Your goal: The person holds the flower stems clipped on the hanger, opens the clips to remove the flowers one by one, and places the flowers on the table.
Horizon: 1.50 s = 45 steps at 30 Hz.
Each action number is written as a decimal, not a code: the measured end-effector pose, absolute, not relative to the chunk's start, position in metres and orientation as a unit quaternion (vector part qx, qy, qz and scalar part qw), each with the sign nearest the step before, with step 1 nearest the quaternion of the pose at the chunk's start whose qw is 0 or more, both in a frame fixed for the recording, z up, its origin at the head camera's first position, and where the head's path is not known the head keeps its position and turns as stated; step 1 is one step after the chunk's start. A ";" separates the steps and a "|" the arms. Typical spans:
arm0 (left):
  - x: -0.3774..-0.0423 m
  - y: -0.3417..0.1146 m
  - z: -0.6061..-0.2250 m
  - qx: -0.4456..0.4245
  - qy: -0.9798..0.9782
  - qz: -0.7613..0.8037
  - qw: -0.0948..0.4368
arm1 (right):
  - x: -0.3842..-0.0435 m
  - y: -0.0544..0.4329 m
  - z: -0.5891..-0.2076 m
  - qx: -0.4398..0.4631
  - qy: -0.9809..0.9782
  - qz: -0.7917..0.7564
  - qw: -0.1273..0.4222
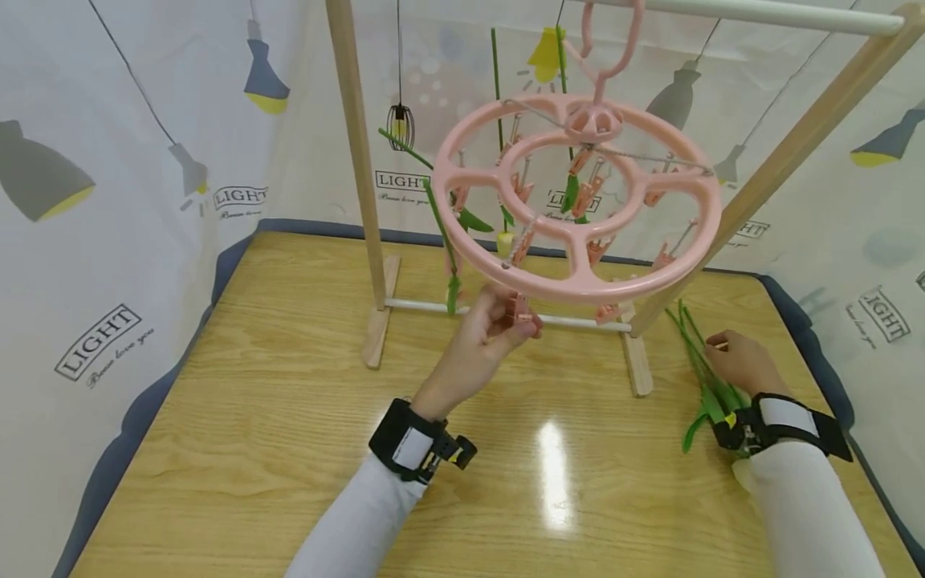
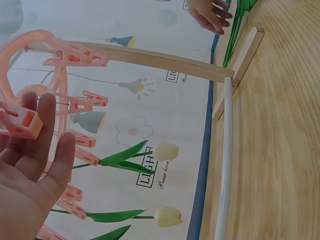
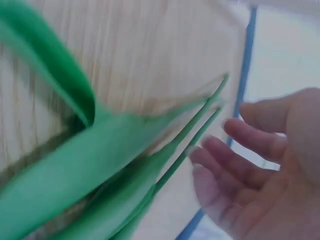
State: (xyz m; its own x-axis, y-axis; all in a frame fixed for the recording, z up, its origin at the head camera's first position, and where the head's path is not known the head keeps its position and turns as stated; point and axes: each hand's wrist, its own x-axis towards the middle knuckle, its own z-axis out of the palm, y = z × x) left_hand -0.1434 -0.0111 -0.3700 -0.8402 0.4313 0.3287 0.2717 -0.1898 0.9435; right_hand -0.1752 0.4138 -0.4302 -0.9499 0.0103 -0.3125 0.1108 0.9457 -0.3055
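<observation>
"LIGHT" label [image 1: 99, 341] on lamp-print fabric backdrop [image 1: 144, 241]
Head view: boxed at 9, 10 and 3 o'clock, "love you" script [image 1: 120, 358] beneath.

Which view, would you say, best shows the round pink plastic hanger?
The head view, with the pink hanger seen nearly whole. Left wrist shows only part of it, with some clips; right wrist, none.

Before me the rack [image 1: 802, 120] stands on the tabletop [image 1: 275, 417], the hanger [image 1: 578, 285] hanging from its top bar [image 1: 780, 16] above my left hand [image 1: 480, 345]; right of the rack, flowers [image 1: 711, 404] lie near my right hand [image 1: 747, 365].
</observation>
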 end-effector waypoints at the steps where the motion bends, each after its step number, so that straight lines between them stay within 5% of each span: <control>1: -0.144 -0.011 -0.370 0.283 0.638 0.714 0.052 | -0.176 0.410 -0.429 0.023 0.972 -0.162 0.166; 12: -0.145 -0.011 -0.372 0.294 0.671 0.681 0.026 | -0.164 0.315 -0.381 -0.137 0.927 -0.213 0.275; 20: -0.145 -0.012 -0.372 0.278 0.675 0.682 0.045 | -0.156 0.238 -0.345 -0.233 0.904 -0.284 0.217; 30: -0.143 -0.011 -0.372 0.277 0.684 0.671 0.073 | -0.143 0.183 -0.334 -0.247 0.804 -0.502 0.201; 40: -0.155 -0.039 -0.388 0.255 0.754 0.584 0.160 | -0.142 0.174 -0.330 -0.218 0.813 -0.538 0.042; 45: -0.162 -0.069 -0.386 0.132 0.776 0.614 0.058 | -0.145 0.181 -0.332 -0.222 0.820 -0.527 0.030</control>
